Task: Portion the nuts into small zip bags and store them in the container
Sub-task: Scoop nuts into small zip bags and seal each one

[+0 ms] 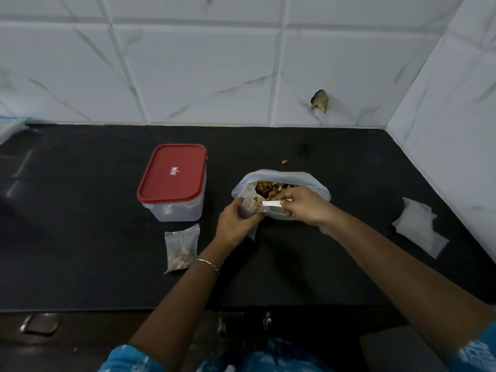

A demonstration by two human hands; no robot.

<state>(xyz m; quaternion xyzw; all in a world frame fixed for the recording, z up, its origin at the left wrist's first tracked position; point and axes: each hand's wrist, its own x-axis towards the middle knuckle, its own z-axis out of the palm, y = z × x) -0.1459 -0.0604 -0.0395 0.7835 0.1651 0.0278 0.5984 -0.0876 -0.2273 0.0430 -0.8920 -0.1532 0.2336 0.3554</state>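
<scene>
A black counter [295, 277] runs under a white tiled wall [214, 63]. A red-lidded container [171, 183], closed, stands at centre-left, beside an open big bag [316, 190] of mixed nuts [271, 187]. Empty zip bags [418, 226] lie well apart at right; a filled bag [181, 248] lies just in front of the container. The left hand [236, 224] grips a small bag [251, 208] against the big bag's rim. The right hand [303, 205] pinches a white spoon [271, 203], its tip at the small bag's mouth. One stray nut [284, 162] lies behind the big bag.
</scene>
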